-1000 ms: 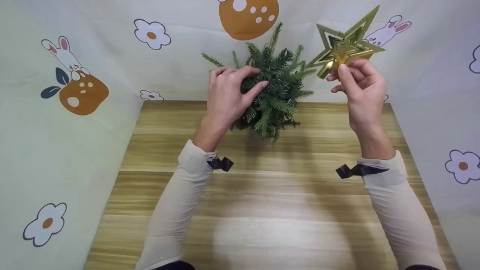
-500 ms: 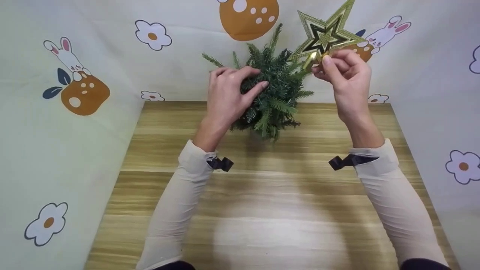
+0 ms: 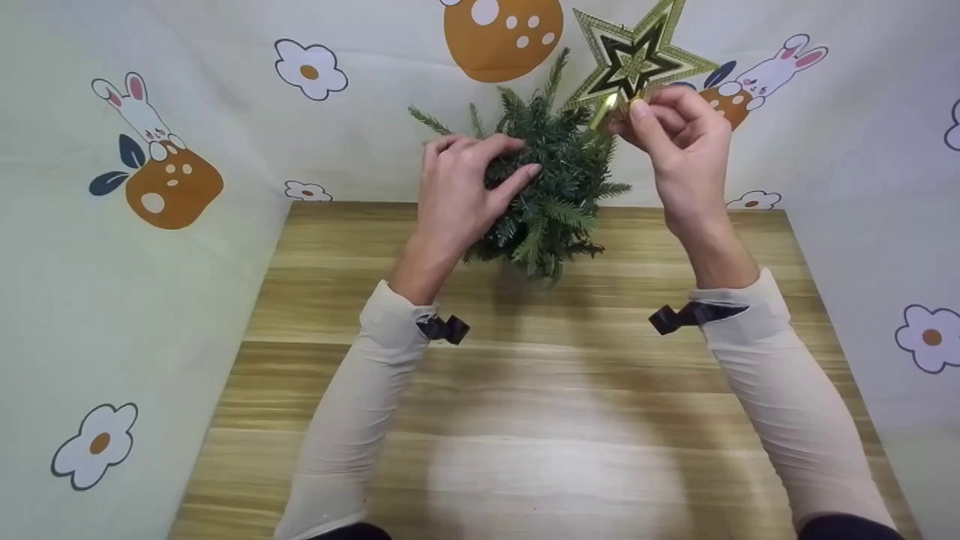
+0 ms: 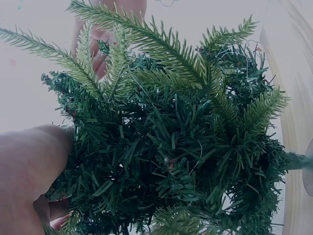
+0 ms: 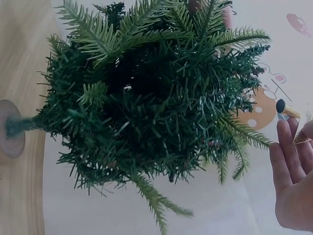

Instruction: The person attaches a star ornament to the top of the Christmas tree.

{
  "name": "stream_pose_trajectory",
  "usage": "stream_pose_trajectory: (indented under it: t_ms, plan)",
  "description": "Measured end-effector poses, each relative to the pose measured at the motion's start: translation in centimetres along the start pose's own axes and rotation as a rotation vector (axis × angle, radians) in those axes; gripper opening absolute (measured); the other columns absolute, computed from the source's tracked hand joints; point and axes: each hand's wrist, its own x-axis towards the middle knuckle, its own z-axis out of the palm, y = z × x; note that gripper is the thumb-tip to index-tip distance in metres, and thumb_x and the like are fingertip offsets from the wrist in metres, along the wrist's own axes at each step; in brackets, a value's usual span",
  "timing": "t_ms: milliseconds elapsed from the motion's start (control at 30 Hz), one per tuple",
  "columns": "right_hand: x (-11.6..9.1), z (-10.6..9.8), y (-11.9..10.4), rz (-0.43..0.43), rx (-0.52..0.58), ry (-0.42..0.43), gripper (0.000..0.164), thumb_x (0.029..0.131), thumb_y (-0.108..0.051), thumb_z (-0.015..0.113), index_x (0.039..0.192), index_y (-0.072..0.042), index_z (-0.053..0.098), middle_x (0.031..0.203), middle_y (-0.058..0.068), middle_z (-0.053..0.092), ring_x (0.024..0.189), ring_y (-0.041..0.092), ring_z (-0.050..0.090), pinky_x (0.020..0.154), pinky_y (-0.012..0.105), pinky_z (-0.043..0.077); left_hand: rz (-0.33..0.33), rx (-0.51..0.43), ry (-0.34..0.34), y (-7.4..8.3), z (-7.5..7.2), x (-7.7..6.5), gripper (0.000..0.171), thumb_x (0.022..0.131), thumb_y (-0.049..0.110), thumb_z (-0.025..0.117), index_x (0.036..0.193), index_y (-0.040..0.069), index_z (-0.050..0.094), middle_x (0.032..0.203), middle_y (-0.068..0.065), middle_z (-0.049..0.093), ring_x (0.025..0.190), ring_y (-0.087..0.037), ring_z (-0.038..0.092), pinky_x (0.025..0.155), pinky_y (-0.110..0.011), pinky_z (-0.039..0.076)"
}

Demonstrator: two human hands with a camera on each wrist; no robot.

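A small artificial Christmas tree (image 3: pixel 562 180) stands on the wooden table, green and bushy. My left hand (image 3: pixel 461 187) grips its foliage from the left, thumb and fingers around the upper branches; some fingertips are hidden in the needles. My right hand (image 3: pixel 690 154) pinches a gold star tree topper (image 3: pixel 634 60) near its base between thumb and fingers. The star is held up at the tree's upper right, its short gold tube (image 3: pixel 602 116) pointing down and left. In the right wrist view the dark open end of the tube (image 5: pixel 281 106) faces the treetop, apart from it.
The tree's round base (image 5: pixel 12 132) rests on the wooden table (image 3: pixel 525 420). A pale cloth (image 3: pixel 360 142) printed with flowers, rabbits and oranges surrounds the table at the back and both sides. Long sprigs stick out from the tree in several directions.
My right hand has moved left with the star, and slightly upward, bringing it closer to the treetop. My left hand keeps its place on the tree.
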Motion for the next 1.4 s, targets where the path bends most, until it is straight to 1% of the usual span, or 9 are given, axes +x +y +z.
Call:
stream_pose_trajectory:
  t_ms: [200,367,533,633,833,1000,1067,1233,1400]
  plan:
    - [0.4,0.8,0.2,-0.029,-0.044,-0.016,0.009,0.101,0.0,0.073,0.107,0.006,0.073,0.099,0.023,0.081,0.088,0.031,0.081,0.099,0.044,0.064,0.013,0.001,0.007,0.1,0.1,0.0,0.044,0.102,0.06,0.069,0.129,0.027,0.079,0.127,0.009,0.081,0.12,-0.019,0.075,0.12,-0.045,0.036]
    - [0.6,1.5,0.0,-0.033,-0.075,-0.027,0.008,0.1,-0.002,0.073,0.106,0.004,0.074,0.098,0.021,0.082,0.089,0.03,0.08,0.096,0.041,0.064,0.012,0.002,-0.001,0.2,0.2,0.1,0.044,0.102,0.06,0.069,0.129,0.027,0.079,0.128,0.009,0.081,0.121,-0.019,0.074,0.121,-0.045,0.035]
    - [1.0,2.0,0.0,-0.068,-0.128,-0.046,0.007,0.101,-0.004,0.073,0.105,0.001,0.075,0.096,0.019,0.083,0.087,0.029,0.081,0.092,0.037,0.063,0.022,-0.001,0.014,0.2,0.1,0.0,0.044,0.102,0.059,0.069,0.129,0.026,0.079,0.126,0.008,0.081,0.12,-0.019,0.075,0.12,-0.045,0.036]
    - [1.2,2.4,0.2,-0.072,-0.152,-0.061,0.008,0.102,-0.005,0.073,0.107,0.0,0.075,0.097,0.018,0.083,0.087,0.028,0.081,0.09,0.036,0.063,0.025,-0.006,0.021,0.1,0.2,0.0,0.043,0.102,0.058,0.069,0.128,0.026,0.079,0.126,0.008,0.081,0.119,-0.019,0.075,0.119,-0.046,0.037]
    - [1.7,3.3,0.4,-0.046,-0.159,-0.069,0.008,0.102,-0.005,0.073,0.109,-0.001,0.075,0.099,0.017,0.083,0.087,0.028,0.08,0.086,0.036,0.063,0.031,-0.006,0.029,-0.1,0.2,0.0,0.042,0.102,0.058,0.07,0.127,0.026,0.08,0.125,0.008,0.082,0.118,-0.019,0.076,0.119,-0.046,0.037]
    - [2.2,4.0,0.1,0.029,-0.116,-0.046,0.011,0.101,-0.002,0.074,0.111,0.002,0.073,0.1,0.016,0.083,0.091,0.025,0.079,0.091,0.033,0.063,0.024,-0.006,0.026,-0.1,0.2,0.0,0.042,0.102,0.058,0.07,0.128,0.026,0.08,0.126,0.008,0.081,0.119,-0.02,0.075,0.12,-0.045,0.037]
    - [2.3,4.3,0.0,0.046,-0.112,-0.039,0.012,0.101,-0.002,0.073,0.112,0.002,0.072,0.102,0.015,0.083,0.093,0.024,0.079,0.093,0.032,0.063,0.022,-0.009,0.025,-0.2,0.2,0.0,0.043,0.101,0.057,0.071,0.128,0.025,0.08,0.126,0.007,0.081,0.12,-0.02,0.075,0.12,-0.045,0.036]
    - [2.4,4.9,-0.2,0.047,-0.11,-0.047,0.012,0.102,-0.001,0.073,0.113,0.002,0.071,0.105,0.017,0.082,0.096,0.027,0.078,0.094,0.035,0.063,0.023,-0.005,0.028,-0.1,0.2,-0.1,0.042,0.101,0.058,0.071,0.128,0.026,0.08,0.126,0.007,0.081,0.12,-0.02,0.075,0.12,-0.045,0.036]
    - [2.5,5.1,-0.3,0.05,-0.107,-0.053,0.012,0.102,-0.001,0.072,0.113,0.003,0.071,0.106,0.017,0.082,0.097,0.028,0.078,0.089,0.034,0.064,0.026,0.0,0.032,-0.1,0.2,-0.2,0.042,0.102,0.058,0.069,0.128,0.026,0.08,0.126,0.008,0.081,0.12,-0.02,0.075,0.12,-0.046,0.037]
